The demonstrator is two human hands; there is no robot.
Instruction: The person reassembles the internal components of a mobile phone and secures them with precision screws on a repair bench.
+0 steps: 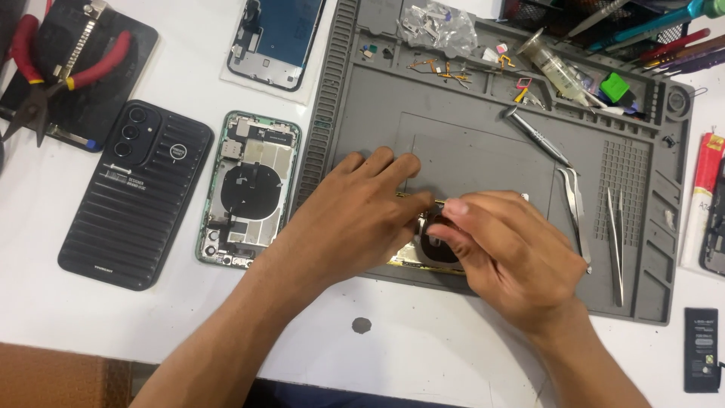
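On the grey repair mat (483, 151) lies an opened gold-edged phone body (423, 253), mostly hidden under my two hands. My left hand (355, 215) rests flat on its left part, fingers spread toward the mat's middle. My right hand (502, 253) pinches a small part at the phone's upper edge with thumb and forefinger, just above a dark round coil (438, 238). What the fingers pinch is too small to tell.
Left of the mat lie an opened green phone (249, 189), a black ribbed phone case (136, 193), a screen panel (276, 41) and red-handled pliers (45, 68). On the mat: a screwdriver (538, 136), two tweezers (578, 211) (615, 242), small parts. A black battery (701, 347) lies right.
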